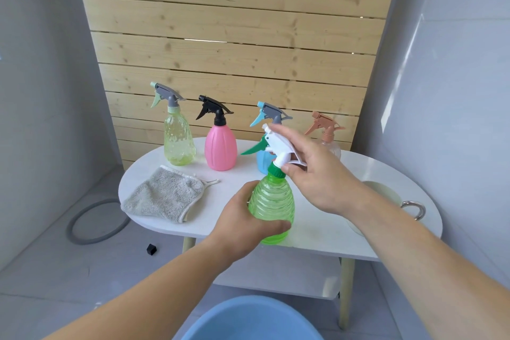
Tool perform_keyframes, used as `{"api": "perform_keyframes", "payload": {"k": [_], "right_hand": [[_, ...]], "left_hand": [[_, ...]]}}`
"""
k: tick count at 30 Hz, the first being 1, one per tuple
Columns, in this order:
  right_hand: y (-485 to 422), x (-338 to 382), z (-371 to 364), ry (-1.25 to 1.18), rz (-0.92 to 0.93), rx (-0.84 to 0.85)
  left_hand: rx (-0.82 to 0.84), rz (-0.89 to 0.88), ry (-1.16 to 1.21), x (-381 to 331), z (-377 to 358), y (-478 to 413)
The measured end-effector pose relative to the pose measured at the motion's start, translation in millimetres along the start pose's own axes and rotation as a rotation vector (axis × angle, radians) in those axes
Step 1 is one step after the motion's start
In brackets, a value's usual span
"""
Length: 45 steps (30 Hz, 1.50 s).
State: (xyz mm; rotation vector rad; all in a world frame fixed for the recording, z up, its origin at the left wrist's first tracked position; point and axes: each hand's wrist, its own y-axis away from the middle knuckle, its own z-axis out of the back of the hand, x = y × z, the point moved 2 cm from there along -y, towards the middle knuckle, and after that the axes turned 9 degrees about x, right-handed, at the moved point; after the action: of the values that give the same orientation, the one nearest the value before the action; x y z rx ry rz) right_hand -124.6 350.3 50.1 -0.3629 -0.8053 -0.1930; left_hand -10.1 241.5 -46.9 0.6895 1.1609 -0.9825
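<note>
Looks like the unscrewing step: left hand (pixel 242 225) grips the ribbed translucent green plastic spray bottle (pixel 271 208), right hand (pixel 309 168) pinches its white trigger head (pixel 278 143) (collar apparently seated). Next: twist it.

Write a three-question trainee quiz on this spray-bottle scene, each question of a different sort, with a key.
1. True or false: the right hand grips the white spray head of the green spray bottle.
2. What grips that bottle's body? A. the left hand B. the right hand C. nothing
3. How many other spray bottles stand on the table?
Key: 1 true; 2 A; 3 four.
</note>
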Motion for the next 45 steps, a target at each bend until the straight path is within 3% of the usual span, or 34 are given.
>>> {"api": "perform_keyframes", "payload": {"k": [41, 45], "right_hand": [[-22, -37, -1, 0.252, -0.032, 0.049], [-20, -37, -2, 0.133, -0.013, 0.037]], "left_hand": [[0.060, -0.095, -0.030, 6, -16, -29], [0.047, -0.077, -0.049, 8, -14, -31]]}}
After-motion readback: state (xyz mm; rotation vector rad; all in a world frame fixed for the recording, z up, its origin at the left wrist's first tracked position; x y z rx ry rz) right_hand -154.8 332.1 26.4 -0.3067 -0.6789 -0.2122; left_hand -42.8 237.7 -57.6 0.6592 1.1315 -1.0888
